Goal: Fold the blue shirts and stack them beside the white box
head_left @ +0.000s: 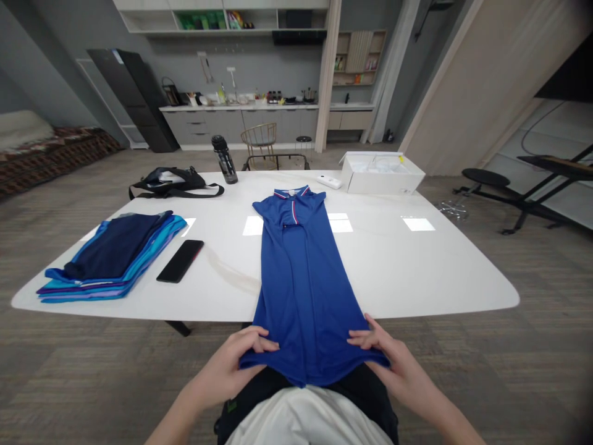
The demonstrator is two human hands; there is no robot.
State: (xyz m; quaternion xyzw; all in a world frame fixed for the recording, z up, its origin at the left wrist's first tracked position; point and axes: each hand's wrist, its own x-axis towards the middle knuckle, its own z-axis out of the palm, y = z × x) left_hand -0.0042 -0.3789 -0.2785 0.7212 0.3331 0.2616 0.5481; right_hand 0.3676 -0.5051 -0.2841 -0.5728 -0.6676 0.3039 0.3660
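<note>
A blue polo shirt (303,266) with a red, white and blue collar lies lengthwise on the white table (407,272), its sides folded in to a narrow strip. Its bottom hem hangs over the near edge. My left hand (231,364) pinches the hem's left corner, and my right hand (393,358) pinches the right corner. Both hands are closed on the cloth below the table edge.
A stack of folded blue shirts (113,256) sits at the left, with a black phone (180,261) beside it. Farther back are a black bag (173,182), a dark bottle (225,159), a white remote (328,182) and an open white box (382,173). A chair (262,142) stands behind the table.
</note>
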